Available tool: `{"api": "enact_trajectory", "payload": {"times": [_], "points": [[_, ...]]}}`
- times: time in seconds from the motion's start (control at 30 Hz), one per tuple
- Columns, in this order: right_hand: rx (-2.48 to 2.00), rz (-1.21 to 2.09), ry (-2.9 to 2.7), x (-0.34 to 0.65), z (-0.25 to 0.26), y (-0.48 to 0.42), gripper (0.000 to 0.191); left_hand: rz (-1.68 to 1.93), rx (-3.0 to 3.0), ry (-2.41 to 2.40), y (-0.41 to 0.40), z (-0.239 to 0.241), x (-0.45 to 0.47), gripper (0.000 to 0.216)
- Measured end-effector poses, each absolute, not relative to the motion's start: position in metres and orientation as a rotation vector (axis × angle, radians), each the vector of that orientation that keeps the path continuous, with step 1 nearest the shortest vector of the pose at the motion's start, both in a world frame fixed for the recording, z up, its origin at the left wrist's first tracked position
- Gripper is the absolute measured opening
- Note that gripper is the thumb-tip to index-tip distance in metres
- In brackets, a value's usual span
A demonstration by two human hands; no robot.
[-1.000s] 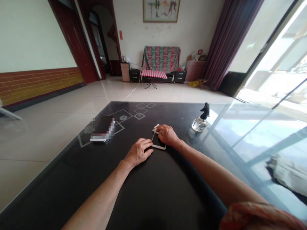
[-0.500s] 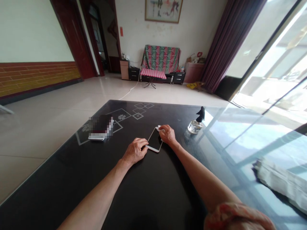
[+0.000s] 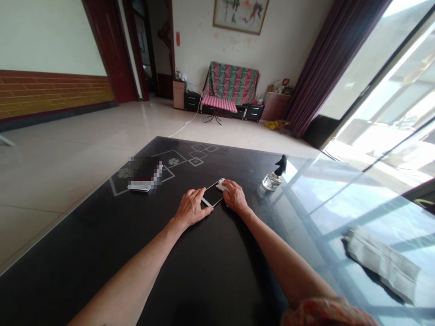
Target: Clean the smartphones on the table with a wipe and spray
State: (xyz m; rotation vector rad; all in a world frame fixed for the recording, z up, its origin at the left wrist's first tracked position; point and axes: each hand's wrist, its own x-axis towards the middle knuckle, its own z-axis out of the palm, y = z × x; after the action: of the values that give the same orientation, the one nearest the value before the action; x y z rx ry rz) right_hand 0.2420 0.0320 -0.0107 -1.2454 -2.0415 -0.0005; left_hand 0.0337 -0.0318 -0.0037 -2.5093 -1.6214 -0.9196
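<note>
A white-framed smartphone (image 3: 212,196) lies screen up on the dark glossy table (image 3: 190,280), its far end angled to the right. My left hand (image 3: 192,207) grips the near left end of the phone, thumb along the bottom edge and fingers on the left side. In my right hand (image 3: 234,195) is a crumpled white tissue (image 3: 222,185), pressed onto the phone's far right part. The fingers of that hand are bent over the tissue and hide some of it.
A clear spray bottle (image 3: 273,180) with a black nozzle stands right of my hands. At the left lies a partly blurred stack (image 3: 144,174). A folded grey cloth (image 3: 382,262) rests at the right. Beyond the table is a small stool with a striped top (image 3: 219,103).
The phone has turned clockwise, its far end swinging right. My left hand has shifted its hold, thumb now at the bottom edge. More of the tissue shows under my right fingers.
</note>
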Motion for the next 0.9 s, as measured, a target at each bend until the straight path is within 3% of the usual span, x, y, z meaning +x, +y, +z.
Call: {"api": "enact_trajectory", "payload": {"times": [0.2, 0.37, 0.57, 0.9], "points": [[-1.265, -0.099, -2.118, 0.238, 0.001, 0.021, 0.023, -1.034, -2.454, -1.695, -0.025, -0.008, 0.035, 0.068], [-1.126, -0.025, -2.196, 0.210, 0.005, 0.005, 0.025, -1.139, -2.424, -1.883, -0.022, -0.007, 0.033, 0.084], [-1.003, 0.091, -2.208, 0.179, 0.005, -0.010, 0.025, -1.153, -2.413, -1.916, -0.021, -0.009, 0.031, 0.079], [-1.312, 0.023, -2.011, 0.209, -0.002, 0.011, 0.025, -1.066, -2.466, -1.728, -0.025, -0.009, 0.029, 0.085]]}}
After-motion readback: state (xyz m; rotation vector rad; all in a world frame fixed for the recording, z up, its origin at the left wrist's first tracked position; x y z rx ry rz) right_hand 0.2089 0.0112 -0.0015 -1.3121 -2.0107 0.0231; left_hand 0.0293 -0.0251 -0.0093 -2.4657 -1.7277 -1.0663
